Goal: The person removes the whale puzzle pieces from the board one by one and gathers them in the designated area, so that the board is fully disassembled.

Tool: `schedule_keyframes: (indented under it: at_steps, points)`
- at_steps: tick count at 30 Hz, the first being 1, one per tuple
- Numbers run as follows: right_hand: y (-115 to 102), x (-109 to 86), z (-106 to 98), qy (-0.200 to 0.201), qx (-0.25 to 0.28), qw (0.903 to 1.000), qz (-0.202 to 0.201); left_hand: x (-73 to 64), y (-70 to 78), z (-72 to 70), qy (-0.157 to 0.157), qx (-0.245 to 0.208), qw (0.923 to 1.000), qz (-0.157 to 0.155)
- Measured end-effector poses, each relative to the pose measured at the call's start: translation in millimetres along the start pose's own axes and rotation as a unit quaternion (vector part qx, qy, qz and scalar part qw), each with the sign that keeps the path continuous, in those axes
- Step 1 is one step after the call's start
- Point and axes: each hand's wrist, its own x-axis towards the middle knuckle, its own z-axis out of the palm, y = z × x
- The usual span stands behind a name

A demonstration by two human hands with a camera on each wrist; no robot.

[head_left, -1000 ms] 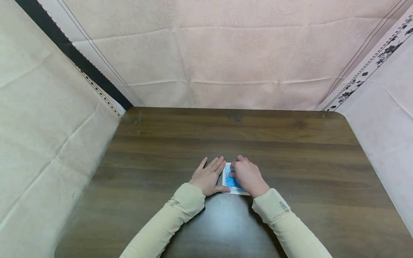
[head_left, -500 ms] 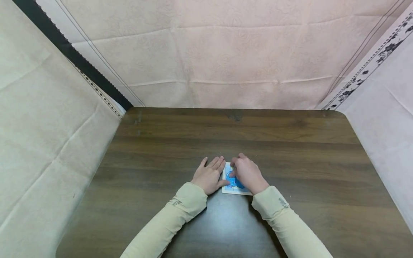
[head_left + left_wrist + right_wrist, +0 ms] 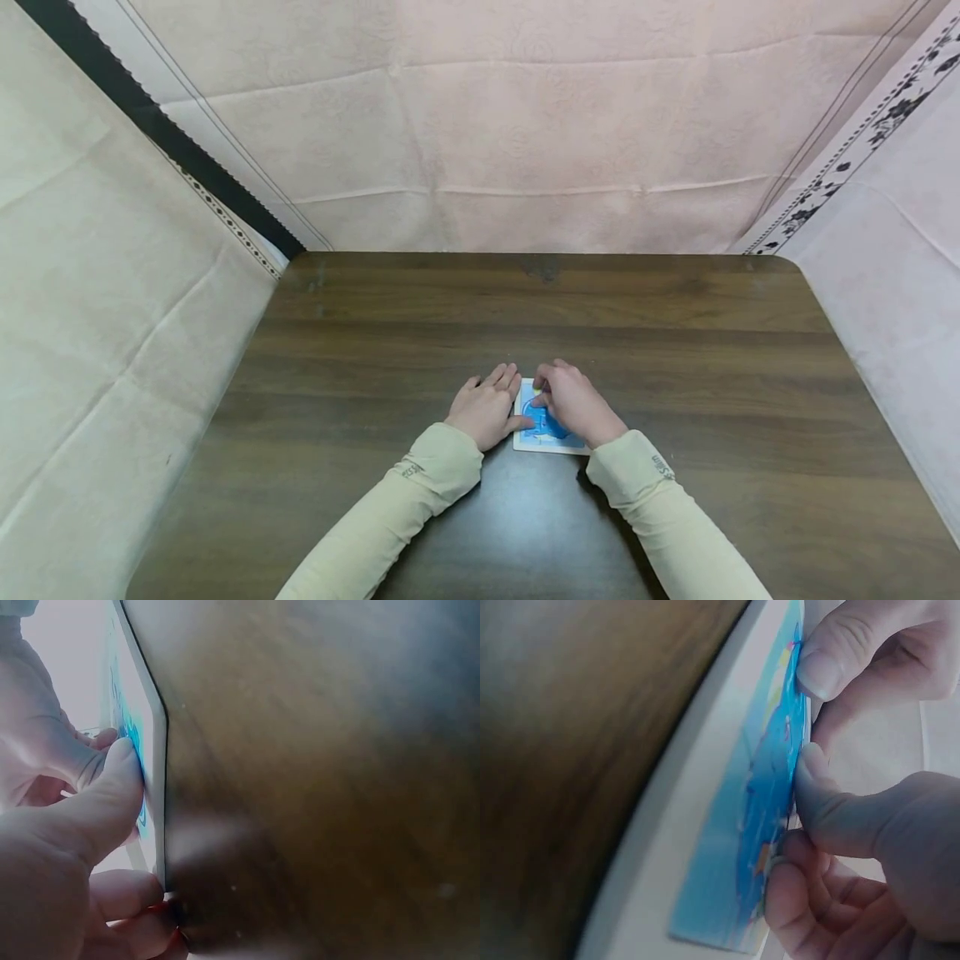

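A flat board (image 3: 551, 447) with a white border and a blue picture lies on the table. My left hand (image 3: 480, 412) rests along its left side, fingers extended, with the thumb (image 3: 120, 761) touching the picture. My right hand (image 3: 577, 404) is over the board's right part, thumb and fingers bent in a pinch close to the picture. A small piece, yellow-green at its edge (image 3: 537, 390), shows at those fingertips; most of it is hidden. In the right wrist view, the right thumb (image 3: 832, 806) and curled fingers meet the picture surface (image 3: 739, 832).
The brown wooden table (image 3: 420, 317) extends around the board. Pale cloth (image 3: 525, 125) hangs behind the table, with more cloth at both sides. Something red (image 3: 174, 930) shows beneath the left fingers.
My left thumb has shifted slightly upward on the board, and its fingers have drawn closer together. The right fingertips have moved a little, and a yellow-green spot now shows beneath them.
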Motion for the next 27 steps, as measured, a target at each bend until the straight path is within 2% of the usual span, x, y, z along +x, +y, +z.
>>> schedule_keyframes:
  at_steps: [9, 16, 27]
  points:
    - [4.2, 1.8, 3.4, 0.01, 0.006, 0.9999, 0.0, -1.2, -0.1, 2.2, 0.004, -0.001, 1.0, -0.002]
    - [5.5, 2.6, 3.7, 0.004, 0.017, 0.9998, 0.008, -2.6, 0.5, 2.1, 0.015, -0.002, 0.9999, -0.002]
    - [4.5, 1.0, 4.3, 0.002, 0.012, 0.9998, 0.013, -2.7, 0.3, 3.9, 0.016, 0.001, 0.9999, -0.003]
